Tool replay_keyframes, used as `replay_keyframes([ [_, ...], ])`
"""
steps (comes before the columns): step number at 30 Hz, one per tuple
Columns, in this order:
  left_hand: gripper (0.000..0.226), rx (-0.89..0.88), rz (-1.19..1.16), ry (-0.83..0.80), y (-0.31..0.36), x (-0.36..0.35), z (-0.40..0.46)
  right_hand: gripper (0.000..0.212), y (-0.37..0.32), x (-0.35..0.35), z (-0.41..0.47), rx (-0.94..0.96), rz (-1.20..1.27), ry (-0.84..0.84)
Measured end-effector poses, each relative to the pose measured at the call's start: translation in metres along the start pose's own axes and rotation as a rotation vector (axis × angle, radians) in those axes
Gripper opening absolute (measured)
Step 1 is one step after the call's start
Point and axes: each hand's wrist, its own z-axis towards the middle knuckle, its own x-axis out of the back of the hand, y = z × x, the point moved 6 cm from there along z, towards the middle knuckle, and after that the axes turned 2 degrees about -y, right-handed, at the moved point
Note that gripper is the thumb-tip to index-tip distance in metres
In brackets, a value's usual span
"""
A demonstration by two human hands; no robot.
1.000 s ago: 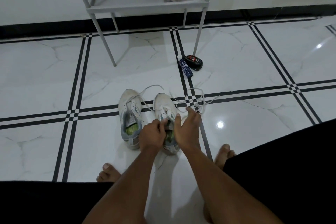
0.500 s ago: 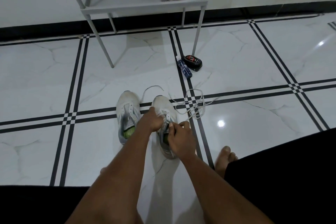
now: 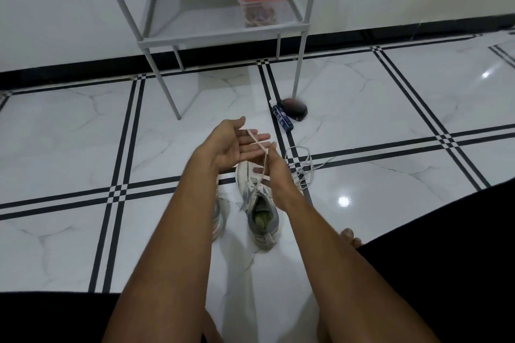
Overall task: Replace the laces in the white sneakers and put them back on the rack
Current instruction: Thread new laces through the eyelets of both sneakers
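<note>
White lace [image 3: 257, 142] crosses open left hand [image 3: 234, 145]; right hand [image 3: 278, 175] pinches it.

Left hand [image 3: 235, 142] lies palm-up, a lace [image 3: 260, 147] across its fingers — right hand [image 3: 278, 175] pinches it above the sneaker [image 3: 260, 211].

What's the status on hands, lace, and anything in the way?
Left hand open, palm up, lace lying across its fingers. Right hand pinching lace above right sneaker. Loose lace pile on floor beside it.
</note>
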Motion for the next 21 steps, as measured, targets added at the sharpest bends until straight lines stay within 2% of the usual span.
replay_keyframes([
  [2, 0.025, -0.107, -0.166, 0.015, 0.003, 0.007, 0.004, 0.078, -0.006, -0.009, 0.001, -0.02, -0.031, -0.109],
  [3, 0.019, -0.162, -0.213, 0.071, 0.005, 0.017, 0.006, 0.083, -0.004, -0.007, 0.004, -0.051, -0.059, -0.161],
  [4, 0.017, -0.212, -0.241, 0.158, 0.007, 0.029, 0.007, 0.078, -0.005, -0.003, 0.005, -0.086, -0.075, -0.196],
  [6, 0.016, -0.294, -0.241, 0.378, 0.009, 0.061, 0.006, 0.053, -0.005, 0.014, 0.01, -0.145, -0.148, -0.208],
  [8, 0.016, -0.321, -0.212, 0.568, 0.009, 0.093, 0.0, 0.037, -0.003, 0.03, 0.014, -0.199, -0.179, -0.227],
  [11, 0.02, -0.238, -0.169, 0.705, -0.007, 0.131, -0.001, 0.027, -0.001, 0.039, 0.014, -0.266, -0.17, -0.308],
  [13, 0.025, -0.178, -0.129, 0.788, -0.019, 0.154, 0.002, 0.026, -0.004, 0.043, 0.01, -0.28, -0.282, -0.318],
  [15, 0.042, -0.134, 0.049, 0.948, -0.027, 0.173, 0.001, 0.022, -0.008, 0.054, 0.015, -0.225, -0.442, -0.228],
  [18, 0.061, -0.113, 0.568, 1.2, -0.029, 0.161, -0.015, 0.012, -0.017, 0.064, 0.026, -0.069, -0.516, -0.031],
  [19, 0.058, -0.189, 0.761, 1.203, -0.026, 0.145, -0.016, 0.012, -0.017, 0.062, 0.027, -0.056, -0.518, -0.018],
  [20, 0.051, -0.292, 0.919, 1.113, -0.024, 0.127, -0.009, 0.013, -0.015, 0.057, 0.028, -0.06, -0.512, -0.034],
  [21, 0.042, -0.387, 1.012, 0.935, -0.024, 0.104, 0.003, 0.015, -0.014, 0.051, 0.028, -0.068, -0.506, -0.061],
])
